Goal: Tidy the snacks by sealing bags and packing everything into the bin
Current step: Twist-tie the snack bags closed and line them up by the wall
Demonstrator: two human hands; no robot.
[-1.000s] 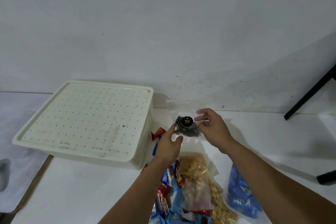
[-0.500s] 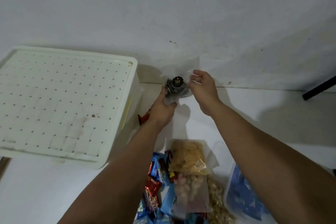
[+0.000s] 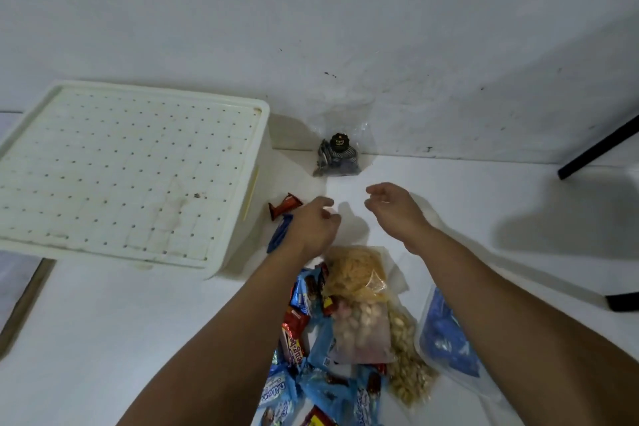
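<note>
Crinkly clear bag [image 3: 337, 152] upright by wall; perforated bin lid [image 3: 128, 173].

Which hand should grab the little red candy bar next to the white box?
Probably the left hand. It hovers right beside the red candy bar near the white bin, holding nothing. The right hand is farther away, on the other side.

head cam, single view | worn high, looks forward and down over both forearms | faces white wall [image 3: 311, 10] at table [image 3: 484, 218] far edge | close range, snack pile [image 3: 349, 328] at bottom edge, bin [image 3: 131, 173] left | wide-angle bend at edges
</note>
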